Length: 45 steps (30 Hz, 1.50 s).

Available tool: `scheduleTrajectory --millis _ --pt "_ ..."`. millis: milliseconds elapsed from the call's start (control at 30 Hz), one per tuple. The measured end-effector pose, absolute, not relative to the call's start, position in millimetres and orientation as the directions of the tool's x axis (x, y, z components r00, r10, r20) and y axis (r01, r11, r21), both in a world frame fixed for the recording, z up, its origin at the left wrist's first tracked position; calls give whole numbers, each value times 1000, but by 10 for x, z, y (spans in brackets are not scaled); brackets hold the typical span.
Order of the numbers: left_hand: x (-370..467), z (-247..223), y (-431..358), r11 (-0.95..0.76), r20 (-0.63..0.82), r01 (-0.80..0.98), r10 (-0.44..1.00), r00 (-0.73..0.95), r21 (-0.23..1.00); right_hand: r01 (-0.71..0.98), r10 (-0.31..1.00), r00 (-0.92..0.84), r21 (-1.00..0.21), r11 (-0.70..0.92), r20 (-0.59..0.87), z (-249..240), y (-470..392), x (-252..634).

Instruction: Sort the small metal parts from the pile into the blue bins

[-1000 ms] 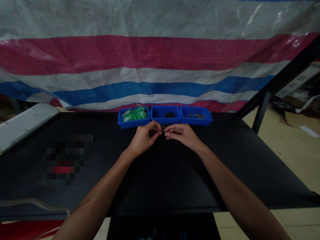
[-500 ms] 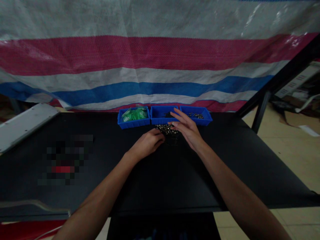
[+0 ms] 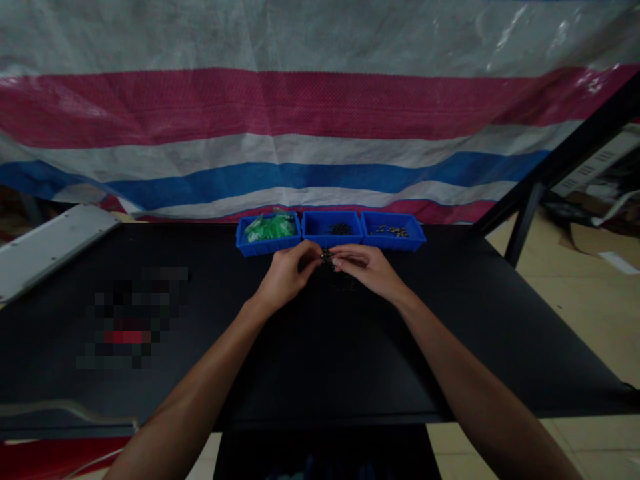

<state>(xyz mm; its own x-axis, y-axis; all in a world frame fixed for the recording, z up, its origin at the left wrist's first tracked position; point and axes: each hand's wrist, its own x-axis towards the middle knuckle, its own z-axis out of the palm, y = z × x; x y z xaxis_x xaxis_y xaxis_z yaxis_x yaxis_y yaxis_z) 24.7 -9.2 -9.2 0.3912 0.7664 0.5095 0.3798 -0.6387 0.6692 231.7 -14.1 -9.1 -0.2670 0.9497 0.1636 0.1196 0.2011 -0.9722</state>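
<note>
My left hand (image 3: pixel 289 270) and my right hand (image 3: pixel 369 267) face each other just in front of the blue trays. Between their fingertips shows a small cluster of dark, shiny metal parts (image 3: pixel 327 256), too small to name exactly. My right thumb and fingers are pinched around some of these parts. The left fingertips are drawn together at the cluster's other side, and what they hold is hidden. The rest of the pile lies behind the fingers.
Three blue trays stand in a row: the left tray (image 3: pixel 267 249) with green bagged items, the middle tray (image 3: pixel 313 220) with dark small parts, the right tray (image 3: pixel 415 233) with shiny small parts. A white panel (image 3: pixel 55 247) rests at the left of the black table (image 3: pixel 330 360).
My right hand has come down from its raised, spread pose and closed at the metal parts. My left hand has shifted slightly forward. The middle tray is now uncovered.
</note>
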Motion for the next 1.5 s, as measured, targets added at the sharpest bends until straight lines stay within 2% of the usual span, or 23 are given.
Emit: scheduleTrajectory --millis 133,267,367,467,567,733,867,967,1033,1133,1500 --pt "271 -105 -111 -602 485 346 793 370 720 71 938 -317 -983 167 137 -90 -154 2316" --pt "297 -92 -138 -605 453 357 783 425 712 58 951 -297 -992 112 90 -109 -127 2335" --pt "291 -84 -155 -648 409 420 743 530 635 91 971 -224 -990 111 88 -114 -105 2357" --pt "278 -114 -163 -711 357 466 682 638 527 16 973 -148 -984 179 175 -88 -102 2364" --pt "295 -167 -167 -741 305 474 644 702 476 -59 955 -171 -970 234 241 -51 -119 2358" --pt "344 -187 -169 -750 272 499 637 721 435 -52 947 -210 -970 237 242 -27 -136 2363" --pt "324 -176 -147 -714 309 514 682 663 475 -40 962 -165 -976 212 216 -49 -116 2381" --pt "305 -159 -127 -669 402 484 735 546 564 85 972 -133 -975 206 194 -71 -99 2386" --pt "304 -135 -125 -645 460 440 759 460 625 137 970 -161 -969 204 181 -76 -100 2379" --pt "316 -101 -140 -621 499 395 781 375 676 116 956 -263 -980 164 129 -64 -121 2357" --pt "381 -137 -175 -599 481 350 795 370 720 108 953 -304 -993 50 15 -64 -110 2387"
